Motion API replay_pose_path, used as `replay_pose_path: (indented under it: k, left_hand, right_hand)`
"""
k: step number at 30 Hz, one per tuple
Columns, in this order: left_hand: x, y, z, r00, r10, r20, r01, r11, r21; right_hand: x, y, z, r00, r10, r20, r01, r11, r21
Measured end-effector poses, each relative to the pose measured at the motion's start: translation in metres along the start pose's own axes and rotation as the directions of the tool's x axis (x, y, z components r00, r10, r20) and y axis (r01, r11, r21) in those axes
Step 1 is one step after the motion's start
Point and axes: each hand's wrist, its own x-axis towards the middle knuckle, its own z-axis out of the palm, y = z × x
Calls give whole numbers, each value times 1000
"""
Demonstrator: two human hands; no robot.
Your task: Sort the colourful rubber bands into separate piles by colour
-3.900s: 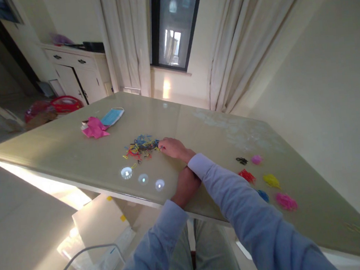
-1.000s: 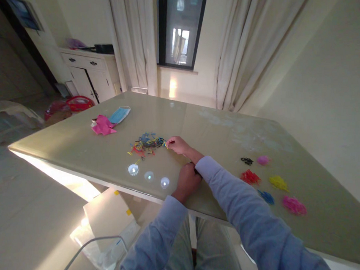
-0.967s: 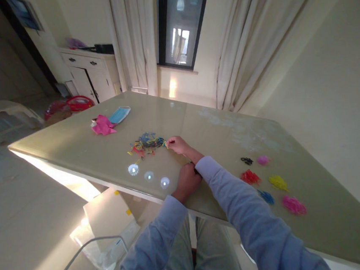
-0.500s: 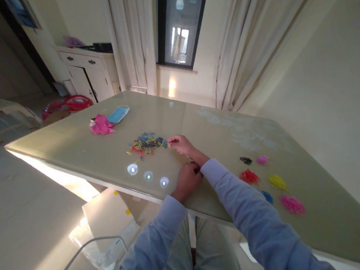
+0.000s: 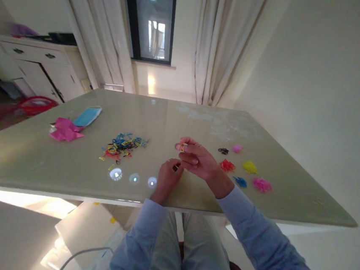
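Note:
My right hand [image 5: 196,156] is raised over the table, its thumb and fingers pinching a small yellow band [image 5: 183,148]. Just left of it my left hand [image 5: 168,176] rests near the table's front edge, fingers curled together; whatever they hold, if anything, is too small to name. A mixed pile of small coloured bands [image 5: 123,144] lies to the left of both hands. Right of my right hand are separate little heaps: black [image 5: 223,151], light pink [image 5: 237,148], red [image 5: 226,165], yellow [image 5: 249,167], blue [image 5: 240,181] and bright pink [image 5: 262,184].
A pink cloth or paper [image 5: 66,130] and a blue face mask [image 5: 88,116] lie at the table's back left. The table's front edge [image 5: 109,198] runs before my lap. A white cabinet [image 5: 36,66] stands behind, and a box [image 5: 84,229] is below.
My right hand has left the mixed pile, moving right with the yellow band in its fingers. My left hand has moved slightly left in view. The camera has turned to the right.

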Motion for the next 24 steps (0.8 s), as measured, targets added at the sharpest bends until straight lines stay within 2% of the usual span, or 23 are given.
replay_pose_path:
  k: [6, 15, 20, 24]
  left_hand:
    - [-1, 0, -2, 1000, 7, 0, -7, 1000, -17]
    - [-1, -4, -2, 1000, -15, -10, 15, 999, -29]
    - [-2, -6, -3, 999, -52, -1, 52, 998, -37]
    - [-4, -5, -4, 1000, -31, -1, 31, 999, -20]
  right_hand:
    - [-41, -7, 2, 998, -24, -63, 24, 1000, -3]
    - [-55, -6, -14, 995, -63, -73, 66, 997, 28]
    - [-70, -3, -31, 986, -73, -148, 81, 995, 50]
    - [-97, -5, -58, 955, -114, -273, 120, 993, 4]
